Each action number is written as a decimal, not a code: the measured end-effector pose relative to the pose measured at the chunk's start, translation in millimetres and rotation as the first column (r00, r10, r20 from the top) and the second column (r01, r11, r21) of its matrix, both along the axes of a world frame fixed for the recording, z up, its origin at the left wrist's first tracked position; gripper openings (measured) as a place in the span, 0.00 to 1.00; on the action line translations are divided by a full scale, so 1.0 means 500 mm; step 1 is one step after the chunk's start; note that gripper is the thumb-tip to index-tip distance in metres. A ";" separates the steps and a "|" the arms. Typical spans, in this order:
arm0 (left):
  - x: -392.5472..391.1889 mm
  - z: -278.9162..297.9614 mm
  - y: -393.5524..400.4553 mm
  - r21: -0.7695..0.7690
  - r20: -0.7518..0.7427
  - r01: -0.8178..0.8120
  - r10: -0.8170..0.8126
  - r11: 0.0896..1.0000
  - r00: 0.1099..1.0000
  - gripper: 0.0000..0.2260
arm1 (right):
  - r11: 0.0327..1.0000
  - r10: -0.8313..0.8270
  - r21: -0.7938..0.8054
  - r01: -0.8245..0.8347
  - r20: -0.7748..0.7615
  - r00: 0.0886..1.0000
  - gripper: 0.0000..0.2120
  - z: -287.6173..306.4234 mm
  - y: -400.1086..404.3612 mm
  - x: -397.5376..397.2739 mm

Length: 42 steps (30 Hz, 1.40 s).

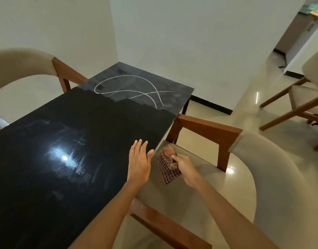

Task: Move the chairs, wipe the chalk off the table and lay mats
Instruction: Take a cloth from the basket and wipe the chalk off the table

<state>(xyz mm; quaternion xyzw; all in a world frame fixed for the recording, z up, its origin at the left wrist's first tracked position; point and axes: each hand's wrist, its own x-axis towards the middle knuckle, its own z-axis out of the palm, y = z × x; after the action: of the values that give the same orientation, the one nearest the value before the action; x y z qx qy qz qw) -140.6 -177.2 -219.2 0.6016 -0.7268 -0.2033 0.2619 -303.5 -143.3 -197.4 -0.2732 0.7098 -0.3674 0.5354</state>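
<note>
1. At the far left a chair (19, 63) with a pale curved back and brown wooden frame stands against the long left side of the worktop (46, 177).
2. The worktop is black and glossy, with a bright glare of light on its near half. That near part looks dark and wet-clean, with only faint streaks.
3. The far end of the worktop is grey and smeared, and white chalk lines (134, 88) loop and cross over it. The line between the dark and the grey part is jagged.
4. The left hand (139, 162) is flat, fingers straight and slightly spread, palm down over the right edge of the worktop; whether it touches the surface I cannot tell.
5. Just beside it, the right hand (186, 168) is curled round a bunched red-and-white checked cloth (168, 168), holding it above the seat of the near chair (262, 168).
6. That near chair stands close against the right side of the worktop, its wooden arm next to the table edge.
7. At the far right a third chair (307, 99) stands well apart on the shiny floor (235, 119).
</note>
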 end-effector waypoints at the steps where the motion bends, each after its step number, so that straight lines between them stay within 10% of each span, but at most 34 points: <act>1: -0.007 0.003 0.001 -0.006 0.030 0.030 -0.030 1.000 0.999 0.31 | 0.999 -0.037 0.016 0.036 0.069 0.997 0.13 0.009 0.003 -0.013; 7: -0.050 0.017 -0.005 -0.007 0.190 0.145 -0.141 0.989 0.972 0.31 | 0.990 -0.139 0.053 0.129 0.318 0.938 0.15 0.033 0.008 -0.071; 14: -0.126 0.027 0.006 0.017 0.283 0.167 -0.165 0.986 0.945 0.30 | 0.997 -0.076 0.018 0.074 0.268 0.960 0.25 0.040 0.016 -0.157; 42: -0.505 0.099 0.083 0.119 0.230 -0.196 0.165 0.973 0.959 0.29 | 0.996 0.005 0.076 -0.036 0.367 0.930 0.12 0.048 -0.027 -0.540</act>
<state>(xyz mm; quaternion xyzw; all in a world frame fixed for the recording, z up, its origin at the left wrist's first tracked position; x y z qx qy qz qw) -393.1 -135.8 -169.9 0.7010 -0.6771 -0.1616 0.1547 -573.6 -157.0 -173.3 -0.1851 0.6089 -0.3772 0.6728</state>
